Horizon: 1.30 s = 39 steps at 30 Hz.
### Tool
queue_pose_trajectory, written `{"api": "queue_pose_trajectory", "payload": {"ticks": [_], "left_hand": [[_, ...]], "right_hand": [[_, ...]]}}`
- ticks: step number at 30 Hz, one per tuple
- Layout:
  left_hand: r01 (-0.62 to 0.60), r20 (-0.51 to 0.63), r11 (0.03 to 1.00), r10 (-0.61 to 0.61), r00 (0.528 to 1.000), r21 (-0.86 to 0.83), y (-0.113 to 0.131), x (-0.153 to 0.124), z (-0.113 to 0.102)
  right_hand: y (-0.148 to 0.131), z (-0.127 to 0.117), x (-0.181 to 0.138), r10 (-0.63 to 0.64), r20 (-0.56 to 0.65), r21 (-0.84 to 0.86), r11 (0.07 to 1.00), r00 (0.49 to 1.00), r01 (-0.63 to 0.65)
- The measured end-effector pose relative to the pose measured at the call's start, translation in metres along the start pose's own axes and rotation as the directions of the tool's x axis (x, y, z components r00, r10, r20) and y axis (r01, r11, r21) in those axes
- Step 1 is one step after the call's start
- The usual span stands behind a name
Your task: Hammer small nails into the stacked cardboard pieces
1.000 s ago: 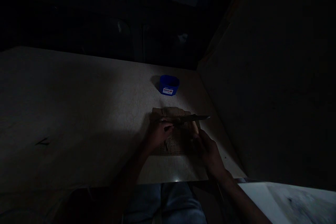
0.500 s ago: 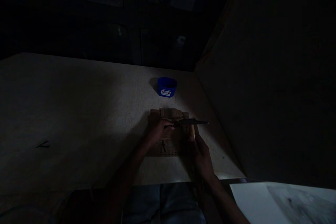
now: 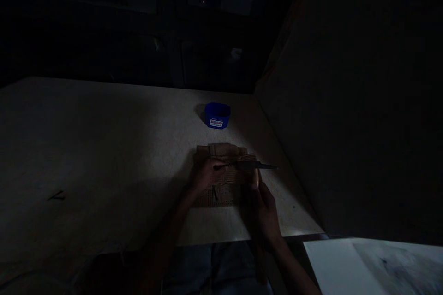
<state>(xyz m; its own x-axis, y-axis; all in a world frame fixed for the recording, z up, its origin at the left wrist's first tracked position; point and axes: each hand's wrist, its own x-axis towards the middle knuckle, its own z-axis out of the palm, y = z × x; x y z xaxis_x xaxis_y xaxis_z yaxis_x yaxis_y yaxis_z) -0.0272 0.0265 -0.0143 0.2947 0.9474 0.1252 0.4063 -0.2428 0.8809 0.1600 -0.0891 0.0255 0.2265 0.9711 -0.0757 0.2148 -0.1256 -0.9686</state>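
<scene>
My right hand point(image 3: 266, 203) is closed around the wooden handle of a hammer point(image 3: 256, 165). The dark metal head lies level above a brown ridged block point(image 3: 226, 200) with rows of small holes along its front. My left hand point(image 3: 207, 173) rests over the block's left side, fingers pinched on a thin dark piece point(image 3: 219, 166) that points toward the hammer head. Dim light hides whether the two touch. On the block's front part lies another small dark piece point(image 3: 215, 192).
A blue open container point(image 3: 217, 116) with a white label stands behind the block on the pale tabletop point(image 3: 104, 147). A small V-shaped dark piece point(image 3: 57, 195) lies far left. A dark panel point(image 3: 346, 124) rises on the right, and a white surface point(image 3: 332, 262) sits lower right.
The hammer and my right hand have shifted very slightly downward. My left hand keeps its pinch over the block. The whole view has tilted a little.
</scene>
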Motion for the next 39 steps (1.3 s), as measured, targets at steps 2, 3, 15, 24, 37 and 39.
{"api": "queue_pose_trajectory", "payload": {"ticks": [2,3,15,24,37,39], "left_hand": [[0.000,-0.039,1.000,0.001,0.999,0.021,-0.003,-0.001,0.003],[0.002,-0.054,1.000,-0.001,0.999,0.028,-0.004,-0.001,0.004],[0.123,-0.081,0.992,-0.121,0.989,0.010,0.012,-0.002,0.002],[0.111,-0.075,0.992,-0.107,0.991,0.059,0.007,0.000,0.003],[0.186,-0.077,0.982,-0.183,0.980,0.038,0.013,0.000,0.002],[0.191,-0.078,0.981,-0.188,0.979,0.031,0.013,0.000,0.003]], "right_hand": [[0.003,0.000,0.000,0.004,-0.016,0.010,1.000,1.000,-0.004],[0.004,0.000,-0.001,0.003,-0.021,0.007,1.000,1.000,-0.003],[0.013,0.000,-0.006,0.019,-0.008,-0.143,0.990,1.000,-0.020],[0.009,0.000,-0.005,-0.008,-0.002,-0.277,0.961,1.000,0.007],[0.009,-0.003,-0.004,0.028,-0.016,-0.210,0.977,0.999,-0.030],[0.009,-0.002,-0.005,0.015,-0.024,-0.167,0.986,1.000,-0.019]]}}
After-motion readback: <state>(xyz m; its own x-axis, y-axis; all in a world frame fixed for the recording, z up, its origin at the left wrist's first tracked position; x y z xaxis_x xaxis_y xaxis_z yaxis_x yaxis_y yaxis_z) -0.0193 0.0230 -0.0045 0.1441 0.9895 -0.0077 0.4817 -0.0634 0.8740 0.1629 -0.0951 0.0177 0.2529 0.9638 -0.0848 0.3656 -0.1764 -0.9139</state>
